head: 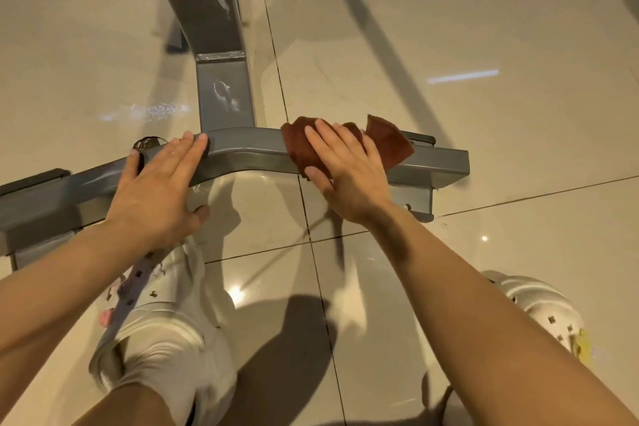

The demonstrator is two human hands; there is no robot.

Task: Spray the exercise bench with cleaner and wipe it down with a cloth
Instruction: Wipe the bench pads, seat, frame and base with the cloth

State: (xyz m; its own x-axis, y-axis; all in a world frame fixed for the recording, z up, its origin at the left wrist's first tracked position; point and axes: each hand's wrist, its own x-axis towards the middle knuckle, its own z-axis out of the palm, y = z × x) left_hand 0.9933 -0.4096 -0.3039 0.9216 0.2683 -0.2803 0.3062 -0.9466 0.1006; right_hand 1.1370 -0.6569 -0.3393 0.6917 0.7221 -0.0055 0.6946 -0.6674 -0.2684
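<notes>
The grey metal base bar of the exercise bench (249, 152) runs across the floor, with its upright post (223, 93) rising from the middle and streaked with white cleaner marks. A brown cloth (390, 145) lies folded over the right half of the bar. My right hand (342, 173) presses flat on the cloth with fingers straight. My left hand (162, 187) rests flat on the left half of the bar, fingers extended and thumb below the bar's edge. No spray bottle is in view.
Glossy beige floor tiles (484, 45) surround the bench. My two white clogs stand near the bar, one (162, 322) under my left arm and one (543, 308) at the right. Black rubber feet (34, 180) cap the bar's underside.
</notes>
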